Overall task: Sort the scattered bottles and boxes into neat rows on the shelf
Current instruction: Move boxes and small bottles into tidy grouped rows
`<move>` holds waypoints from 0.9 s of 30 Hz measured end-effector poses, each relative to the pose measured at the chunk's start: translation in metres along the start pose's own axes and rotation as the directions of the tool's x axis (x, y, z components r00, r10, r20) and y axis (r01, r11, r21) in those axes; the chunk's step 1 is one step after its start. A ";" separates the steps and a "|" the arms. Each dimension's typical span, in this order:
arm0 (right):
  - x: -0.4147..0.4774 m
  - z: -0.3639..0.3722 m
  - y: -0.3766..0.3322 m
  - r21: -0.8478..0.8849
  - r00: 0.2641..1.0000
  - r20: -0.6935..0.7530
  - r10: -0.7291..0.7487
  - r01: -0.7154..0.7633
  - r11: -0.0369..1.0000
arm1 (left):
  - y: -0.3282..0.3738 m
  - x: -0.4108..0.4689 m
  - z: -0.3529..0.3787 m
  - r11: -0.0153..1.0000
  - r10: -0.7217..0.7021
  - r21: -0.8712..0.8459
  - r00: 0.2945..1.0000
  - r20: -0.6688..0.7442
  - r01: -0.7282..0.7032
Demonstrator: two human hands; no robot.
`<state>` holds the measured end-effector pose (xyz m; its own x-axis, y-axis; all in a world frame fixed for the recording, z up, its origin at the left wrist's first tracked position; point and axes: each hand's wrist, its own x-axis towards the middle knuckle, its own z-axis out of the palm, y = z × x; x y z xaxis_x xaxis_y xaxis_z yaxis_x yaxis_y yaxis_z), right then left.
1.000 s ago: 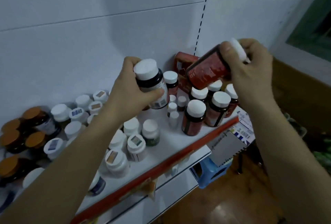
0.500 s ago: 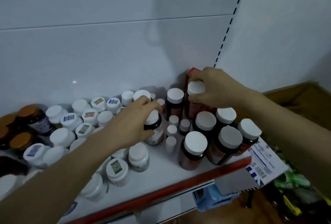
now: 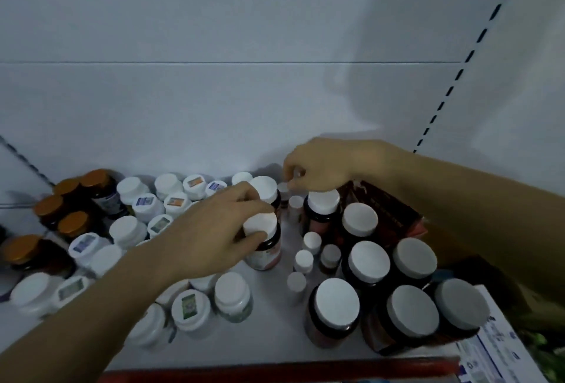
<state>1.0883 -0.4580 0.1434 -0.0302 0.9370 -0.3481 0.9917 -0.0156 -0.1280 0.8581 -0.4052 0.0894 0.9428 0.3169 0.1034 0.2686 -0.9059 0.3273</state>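
My left hand (image 3: 214, 232) grips a dark bottle with a white cap and a pale label (image 3: 265, 252), standing upright on the white shelf (image 3: 272, 327) near the middle. My right hand (image 3: 321, 168) reaches to the back wall, thumb and forefinger pinched on the cap of a small white-capped vial (image 3: 283, 188). Just below that hand stands a dark red bottle with a white cap (image 3: 322, 209), in front of a red box (image 3: 388, 208). Several more large red bottles (image 3: 336, 312) stand in rows at the right.
White tubs with labelled lids (image 3: 143, 208) crowd the left, with orange-lidded dark jars (image 3: 49, 211) at the far left. Several tiny vials (image 3: 304, 260) stand in the middle gap. A red strip (image 3: 275, 372) edges the shelf front; a white and blue box (image 3: 495, 349) hangs off the right corner.
Both bottles came down from the air onto the shelf. My right hand let go of the red bottle by the box and moved left to the small vial. My left hand still holds its bottle.
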 end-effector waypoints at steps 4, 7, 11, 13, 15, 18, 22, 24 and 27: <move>0.040 0.024 -0.012 -0.161 0.971 0.237 0.035 0.004 0.987 | -0.012 -0.011 -0.012 0.997 -0.020 -0.082 0.993 -0.117 0.010; 0.047 0.036 -0.011 -0.140 0.966 0.241 0.091 -0.058 0.989 | -0.018 0.003 -0.027 0.983 -0.095 -0.172 0.972 -0.216 0.058; 0.036 0.023 -0.004 -0.044 0.990 0.105 0.092 -0.088 0.995 | -0.016 0.052 -0.037 0.977 -0.183 -0.142 0.964 -0.195 0.157; 0.013 0.007 0.009 0.084 0.992 -0.063 0.109 -0.103 0.991 | -0.011 0.078 -0.035 0.977 -0.211 -0.014 0.976 -0.047 0.211; -0.017 -0.005 0.027 0.193 0.963 -0.222 0.150 -0.107 0.975 | -0.002 0.101 -0.027 0.966 -0.228 0.156 0.963 0.140 0.206; -0.057 -0.003 0.048 0.365 0.907 -0.341 0.247 -0.114 0.924 | 0.012 0.128 -0.004 0.928 -0.296 0.331 0.874 0.384 0.169; -0.082 0.014 0.056 0.449 0.872 -0.371 0.319 -0.133 0.884 | 0.015 0.149 0.023 0.863 -0.366 0.498 0.785 0.500 0.085; -0.088 0.022 0.056 0.479 0.859 -0.382 0.342 -0.132 0.868 | 0.014 0.151 0.029 0.857 -0.349 0.512 0.799 0.489 0.061; -0.097 0.029 0.057 0.525 0.832 -0.418 0.365 -0.106 0.844 | 0.011 0.148 0.015 0.918 -0.271 0.377 0.893 0.360 0.127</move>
<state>1.1445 -0.5599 0.1431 0.3894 0.9196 0.0522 0.7746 -0.2963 -0.5587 1.0035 -0.3727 0.0943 0.8396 0.4278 -0.3347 0.4408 -0.8967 -0.0403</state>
